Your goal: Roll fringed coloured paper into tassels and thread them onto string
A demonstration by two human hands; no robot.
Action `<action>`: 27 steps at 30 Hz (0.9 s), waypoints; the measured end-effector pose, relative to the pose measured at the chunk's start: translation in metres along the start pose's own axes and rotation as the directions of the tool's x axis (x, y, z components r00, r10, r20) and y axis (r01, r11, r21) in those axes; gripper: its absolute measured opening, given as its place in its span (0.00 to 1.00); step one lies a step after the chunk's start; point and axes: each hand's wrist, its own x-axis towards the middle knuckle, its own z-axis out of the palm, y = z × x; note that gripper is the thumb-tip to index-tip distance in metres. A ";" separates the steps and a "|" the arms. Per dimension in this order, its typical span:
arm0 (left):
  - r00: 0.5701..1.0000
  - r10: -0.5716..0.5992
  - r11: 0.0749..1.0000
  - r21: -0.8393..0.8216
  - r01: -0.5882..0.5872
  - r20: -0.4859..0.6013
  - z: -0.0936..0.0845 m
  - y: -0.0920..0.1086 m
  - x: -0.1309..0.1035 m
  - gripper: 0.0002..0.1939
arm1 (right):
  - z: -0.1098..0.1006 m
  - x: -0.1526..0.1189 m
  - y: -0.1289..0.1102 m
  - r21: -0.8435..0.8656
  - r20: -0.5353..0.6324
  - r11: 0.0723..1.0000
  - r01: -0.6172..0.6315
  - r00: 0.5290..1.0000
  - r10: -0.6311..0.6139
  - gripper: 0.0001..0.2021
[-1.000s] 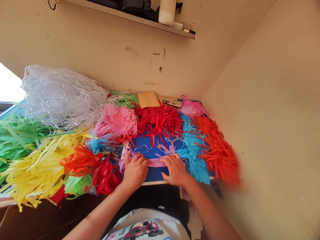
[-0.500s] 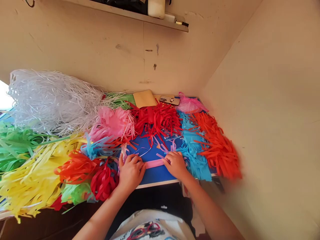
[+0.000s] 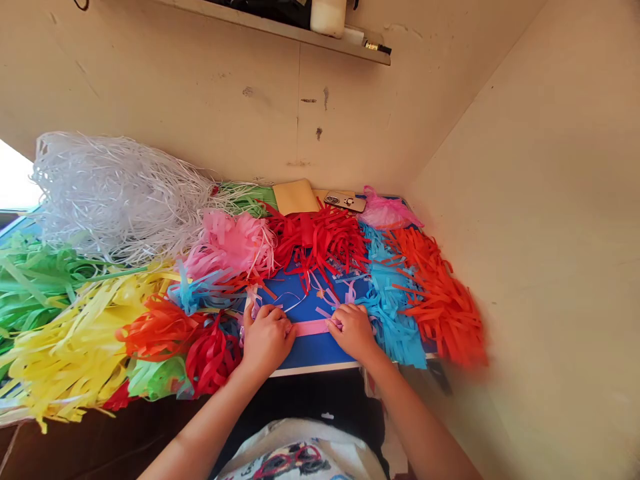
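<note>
A pink paper strip (image 3: 311,327) lies stretched level between my hands, just above or on the blue table top (image 3: 320,353). My left hand (image 3: 267,337) is closed on its left end, and the fingers hide that end. At the other end, my right hand (image 3: 353,330) pinches the strip between thumb and fingers. Thin lilac paper fringe (image 3: 327,298) spreads out beyond the hands. Dark red paper fringe (image 3: 215,357) sits left of my left hand, and a blue fringe bundle (image 3: 395,310) lies right of my right hand.
Red fringe (image 3: 315,240) and pink fringe (image 3: 233,243) lie farther back. Orange fringe (image 3: 450,300) hangs over the right edge. White strands (image 3: 120,200), green fringe (image 3: 40,273) and yellow fringe (image 3: 75,347) fill the left. A phone (image 3: 345,201) rests near the wall, below a shelf (image 3: 280,30).
The camera view has shifted slightly, so the scene sits a little farther right. Both hands keep hold of the pink strip in nearly the same pose.
</note>
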 end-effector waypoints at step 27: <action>0.975 0.164 0.984 -0.049 -0.173 -0.150 0.003 -0.015 -0.025 0.12 | -0.006 -0.007 -0.001 -0.047 0.015 0.955 0.294 0.956 -0.293 0.09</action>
